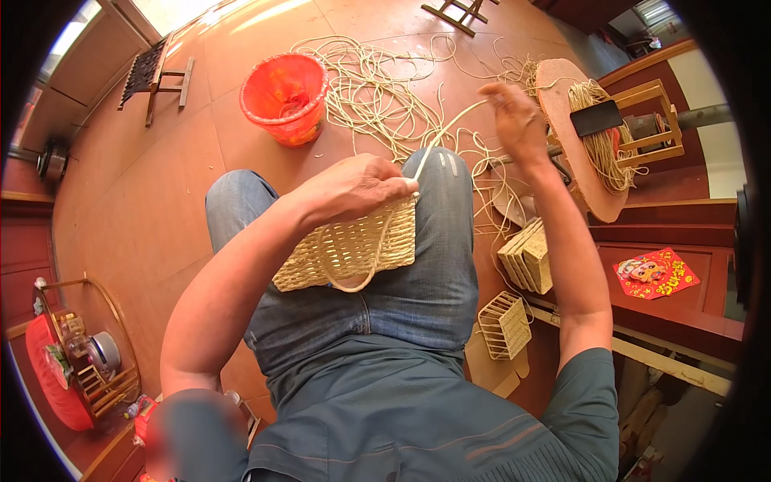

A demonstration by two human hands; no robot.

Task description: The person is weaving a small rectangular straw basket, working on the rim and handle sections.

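A pale woven basket (392, 245) lies across my lap on my jeans, with a loop of cord hanging over its near side. My left hand (349, 189) is closed at the basket's far edge, its thumb and fingers pinching a cream cord (440, 138) at the corner. From there the cord runs taut up and to the right. Raised beyond my right knee, my right hand (518, 120) holds the cord's other stretch between closed fingertips. The palm side of my left hand is hidden.
Tangled cord (373, 88) covers the floor ahead, beside a red bucket (281, 100). To the right stand a wooden reel (618, 132) wound with cord, a dark phone (596, 118) on it, and stacked woven baskets (526, 255). A small stool (157, 80) is far left.
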